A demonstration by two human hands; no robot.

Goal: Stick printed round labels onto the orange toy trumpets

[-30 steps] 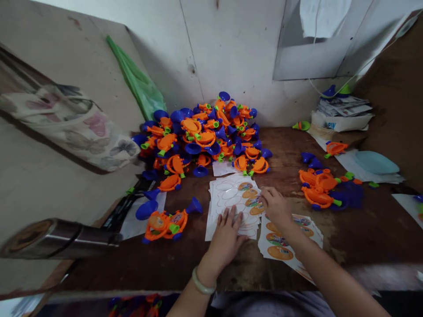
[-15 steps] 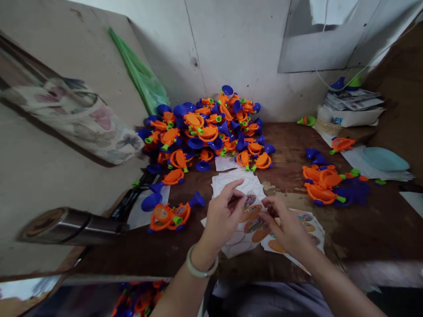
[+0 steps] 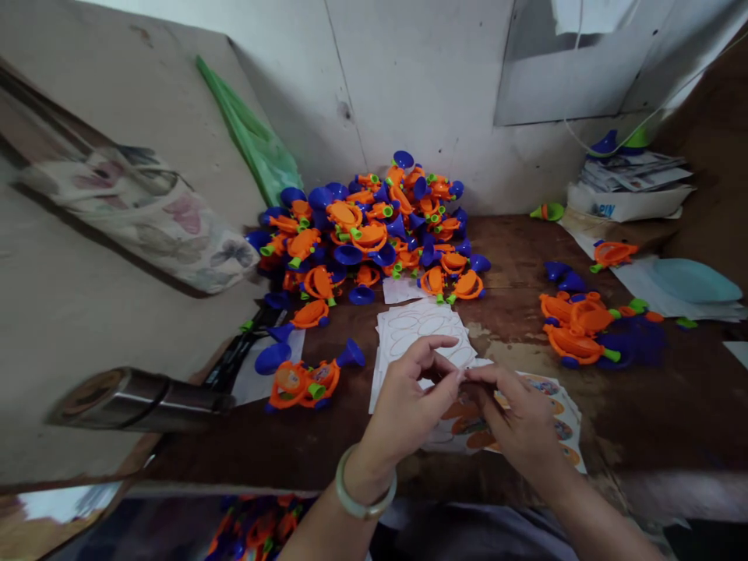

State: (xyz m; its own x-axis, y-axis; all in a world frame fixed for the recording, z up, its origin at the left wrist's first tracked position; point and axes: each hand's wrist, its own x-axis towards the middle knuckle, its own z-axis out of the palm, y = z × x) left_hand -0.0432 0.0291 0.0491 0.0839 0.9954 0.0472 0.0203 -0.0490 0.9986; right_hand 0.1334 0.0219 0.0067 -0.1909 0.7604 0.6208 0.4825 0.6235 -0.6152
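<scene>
Over the front middle of the table my left hand [image 3: 424,397], with a pale bangle at its wrist, is closed in a pinch of thumb and fingers. My right hand [image 3: 517,417] is pinched too, its fingertips meeting the left thumb tip. A sheet of oval orange stickers [image 3: 467,426] extends below the fingers, its upper edge hidden; it appears gripped by my left hand. What my right fingertips pinch is too small to tell. Behind my left hand lies a stack of white backing sheets with bare oval outlines [image 3: 424,321]. More sticker sheets [image 3: 564,428] lie beside my right hand.
A heap of orange-and-blue toy trumpets [image 3: 368,234] stands against the wall. Loose ones [image 3: 304,383] lie at left, others [image 3: 576,327] at right. A steel flask [image 3: 140,401] rests on its side at left. A light-blue lid-like piece [image 3: 695,280] and a paper-filled box [image 3: 631,201] are at right.
My hands have come together, fingertips now touching above the sticker sheet. More of that sheet is covered by my hands. The view has shifted slightly.
</scene>
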